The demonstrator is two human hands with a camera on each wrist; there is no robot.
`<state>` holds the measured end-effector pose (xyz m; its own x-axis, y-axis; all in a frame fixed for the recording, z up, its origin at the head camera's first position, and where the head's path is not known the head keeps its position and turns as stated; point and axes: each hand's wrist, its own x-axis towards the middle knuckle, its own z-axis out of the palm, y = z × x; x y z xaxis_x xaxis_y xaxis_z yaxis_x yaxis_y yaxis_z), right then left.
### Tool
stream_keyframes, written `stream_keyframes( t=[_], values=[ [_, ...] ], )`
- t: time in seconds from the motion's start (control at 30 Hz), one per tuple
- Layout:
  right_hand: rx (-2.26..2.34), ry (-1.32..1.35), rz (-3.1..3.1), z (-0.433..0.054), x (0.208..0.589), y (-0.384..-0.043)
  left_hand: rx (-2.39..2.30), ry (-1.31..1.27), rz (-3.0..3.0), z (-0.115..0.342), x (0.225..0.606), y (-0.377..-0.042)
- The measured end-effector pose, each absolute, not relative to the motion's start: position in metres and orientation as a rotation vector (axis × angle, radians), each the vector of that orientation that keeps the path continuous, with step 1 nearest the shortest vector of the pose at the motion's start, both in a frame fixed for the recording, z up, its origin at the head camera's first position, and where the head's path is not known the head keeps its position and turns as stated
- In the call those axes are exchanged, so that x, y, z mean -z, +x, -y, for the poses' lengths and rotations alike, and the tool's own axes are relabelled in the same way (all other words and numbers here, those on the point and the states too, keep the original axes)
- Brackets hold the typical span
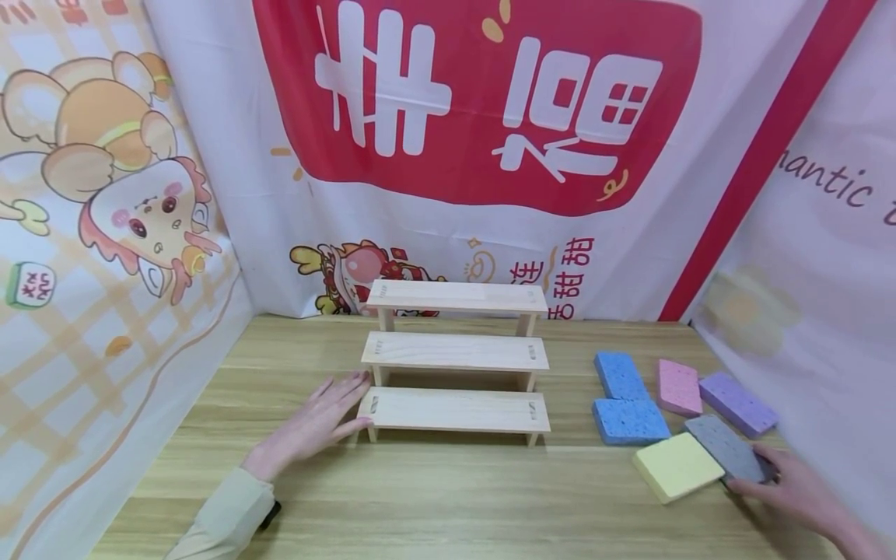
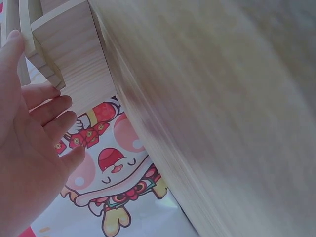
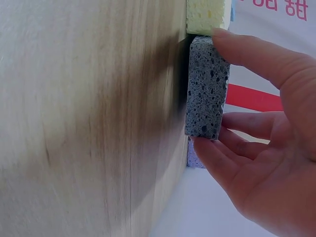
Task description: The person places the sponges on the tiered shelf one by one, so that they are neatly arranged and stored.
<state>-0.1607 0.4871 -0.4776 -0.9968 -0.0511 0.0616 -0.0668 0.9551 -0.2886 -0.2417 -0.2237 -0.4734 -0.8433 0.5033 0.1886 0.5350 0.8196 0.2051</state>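
A pale wooden three-tier stand (image 1: 455, 350) rests on the table. My left hand (image 1: 325, 416) lies against the stand's left end with its fingers extended; in the left wrist view, fingertips touch the edge of a wooden board (image 2: 47, 64). At the right, my right hand (image 1: 791, 486) pinches a grey sponge (image 1: 724, 447) by its near end, thumb on one side and fingers on the other. The right wrist view shows the grey sponge (image 3: 207, 89) close to the tabletop. A yellow sponge (image 1: 679, 467) lies beside it on the left.
Two blue sponges (image 1: 631, 421), a pink sponge (image 1: 679, 386) and a purple sponge (image 1: 739, 404) lie beyond the grey one. Printed cloth hangs behind the table (image 1: 420, 505) and along both sides. The stand's back is near the rear cloth (image 1: 476, 225).
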Motion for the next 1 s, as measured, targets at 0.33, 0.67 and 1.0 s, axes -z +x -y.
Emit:
stream_keyframes(
  t=[0.33, 0.67, 1.0],
  values=[
    [-0.439, 0.061, 3.01, -0.488, 0.467, -0.155, 0.342, -0.835, 2.847, 0.224, 0.473, -0.241],
    [-0.458, 0.079, 3.013, -0.492, 0.449, -0.159, 0.334, -0.839, 2.827, 0.223, 0.472, -0.239],
    [-0.491, 0.134, 2.985, -0.484, 0.427, -0.165, 0.272, -0.838, 2.818, 0.221, 0.47, -0.236]
  ],
)
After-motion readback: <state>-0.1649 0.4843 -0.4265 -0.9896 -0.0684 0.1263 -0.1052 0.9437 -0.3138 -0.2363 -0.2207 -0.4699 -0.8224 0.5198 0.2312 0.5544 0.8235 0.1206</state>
